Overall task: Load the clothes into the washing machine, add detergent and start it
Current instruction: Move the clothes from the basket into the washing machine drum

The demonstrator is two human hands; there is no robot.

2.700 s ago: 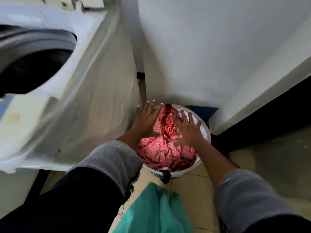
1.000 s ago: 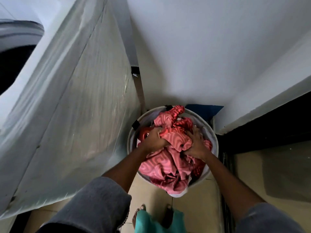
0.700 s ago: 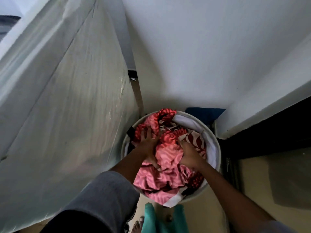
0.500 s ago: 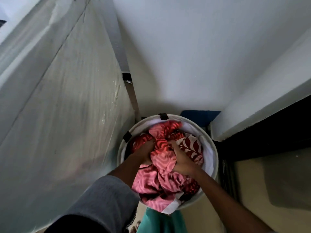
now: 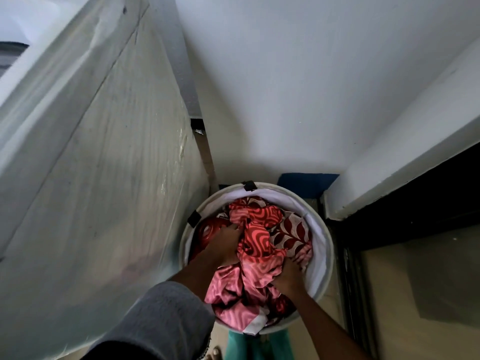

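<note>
A: While both hands are buried in the basket (image 5: 326,258), what might go wrong?

B: The left hand (image 5: 223,246) and the right hand (image 5: 287,274) each have their fingers closed on bunched pink and red patterned cloth (image 5: 255,253), which lies heaped inside the round white basket on the floor. The heap is tangled, so I judge a loose end could trail out and drop on the tiles during the lift. A fold already hangs over the near rim.

A: Anything else in there?

B: A shiny red object (image 5: 207,233) sits against the basket's left wall, beside the left hand (possibly a bottle, though I cannot tell). It could get scooped up with the cloth.

A: And the washing machine?

B: Its pale side panel (image 5: 98,165) fills the left of the view, just beside the basket. The opening is almost wholly cut off, only a dark sliver shows at the upper left edge. The fingertips are hidden under the fabric.
</note>
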